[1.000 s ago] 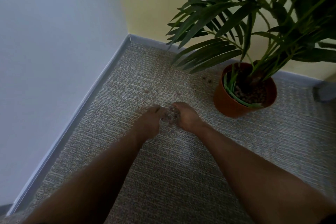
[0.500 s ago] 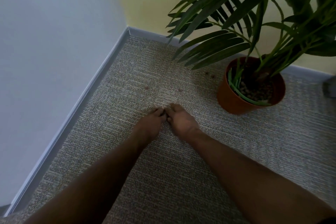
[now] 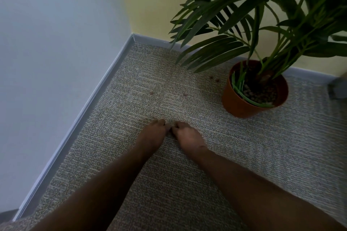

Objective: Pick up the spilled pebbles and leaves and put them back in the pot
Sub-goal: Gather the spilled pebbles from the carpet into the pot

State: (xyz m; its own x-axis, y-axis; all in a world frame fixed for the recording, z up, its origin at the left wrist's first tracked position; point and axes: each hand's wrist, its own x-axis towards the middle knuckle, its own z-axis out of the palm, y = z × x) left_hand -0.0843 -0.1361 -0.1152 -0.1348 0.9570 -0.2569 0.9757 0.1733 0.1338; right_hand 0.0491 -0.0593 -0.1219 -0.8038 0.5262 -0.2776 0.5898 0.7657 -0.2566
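Note:
My left hand and my right hand lie knuckles-up on the carpet, side by side and touching at the fingertips. Their fingers curl down and inward around gathered pebbles, which are hidden beneath them now. Loose brown pebbles sit on the carpet beyond the hands: one pebble, another pebble, and a pair of pebbles close to the pot. The terracotta pot stands to the right, with pebbles around the plant's stems.
The palm's long green fronds hang over the carpet above the far pebbles. A grey baseboard runs along the left wall into the corner. A grey object sits at the right edge.
A second ago a cluster of pebbles showed between my cupped hands. The hands have since closed together over them and stayed on the same patch of carpet.

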